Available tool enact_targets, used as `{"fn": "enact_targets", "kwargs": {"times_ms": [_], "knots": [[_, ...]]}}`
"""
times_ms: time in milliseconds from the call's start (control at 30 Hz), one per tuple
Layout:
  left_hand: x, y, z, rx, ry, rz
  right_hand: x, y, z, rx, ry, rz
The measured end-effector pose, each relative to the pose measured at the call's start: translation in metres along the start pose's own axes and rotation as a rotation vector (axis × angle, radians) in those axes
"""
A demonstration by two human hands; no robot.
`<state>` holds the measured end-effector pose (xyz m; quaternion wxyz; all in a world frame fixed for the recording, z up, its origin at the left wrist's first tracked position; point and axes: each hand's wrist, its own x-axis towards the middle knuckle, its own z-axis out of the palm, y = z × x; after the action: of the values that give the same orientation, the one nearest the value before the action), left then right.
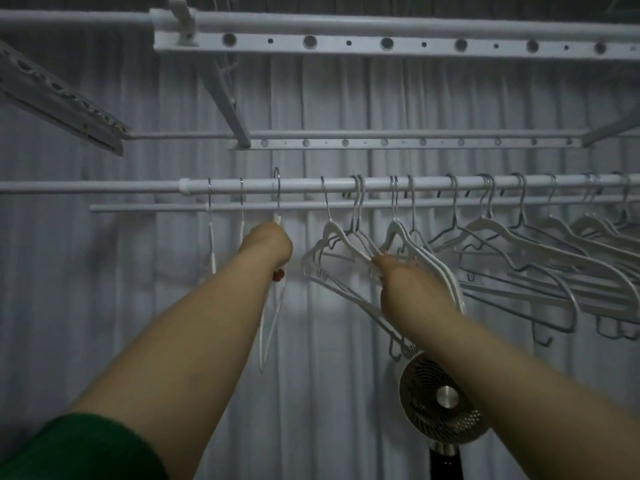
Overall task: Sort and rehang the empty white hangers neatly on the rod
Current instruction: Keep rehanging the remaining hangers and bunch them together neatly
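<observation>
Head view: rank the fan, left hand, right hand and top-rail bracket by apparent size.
1. Fan, partly hidden by the right forearm.
2. Left hand and right hand, about alike, each gripping white hangers.
3. Top-rail bracket.

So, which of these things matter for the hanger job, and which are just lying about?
For the job: rod; white hangers on it; edge-on hanger gripped by the left hand; hanger bunch gripped by the right hand.
Just there: fan; curtain; holed rail above.
</observation>
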<state>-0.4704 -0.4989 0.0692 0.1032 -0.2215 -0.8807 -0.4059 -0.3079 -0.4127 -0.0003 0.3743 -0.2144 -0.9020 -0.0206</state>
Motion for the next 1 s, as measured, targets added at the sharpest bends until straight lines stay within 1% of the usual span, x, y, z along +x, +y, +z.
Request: {"fn": "enact_targets", "kwargs": {"times_ms": [133, 267, 433, 533, 667, 733, 800, 933, 1000], "knots": [[0.017, -0.006, -0.001, -0.099, 0.034, 0.078, -0.001, 0.011, 0.012, 0.003, 0.047, 0.019], [0.031, -0.011, -0.003, -0.089, 0.026, 0.061, 0.002, 0.016, 0.016, 0.008, 0.085, 0.054], [0.037, -0.012, -0.002, -0.005, -0.039, 0.032, 0.004, 0.018, 0.022, -0.029, 0.120, 0.047], [0.042, -0.013, 0.001, -0.041, -0.094, 0.059, 0.002, 0.015, 0.024, -0.073, 0.122, 0.066], [0.034, -0.017, 0.001, -0.008, -0.129, 0.068, 0.000, 0.009, 0.028, -0.145, 0.145, 0.080], [0.025, -0.018, -0.002, 0.003, -0.088, 0.112, -0.001, 0.005, 0.030, -0.145, 0.176, 0.073], [0.019, -0.020, -0.007, 0.071, -0.011, 0.189, -0.002, -0.004, 0.029, -0.221, 0.223, 0.081], [0.000, -0.023, -0.024, 0.266, 0.163, 0.304, 0.002, -0.017, 0.031, -0.331, 0.459, 0.031], [-0.009, -0.030, -0.036, 0.321, 0.285, 0.386, 0.007, -0.028, 0.029, -0.311, 0.497, -0.022]]}}
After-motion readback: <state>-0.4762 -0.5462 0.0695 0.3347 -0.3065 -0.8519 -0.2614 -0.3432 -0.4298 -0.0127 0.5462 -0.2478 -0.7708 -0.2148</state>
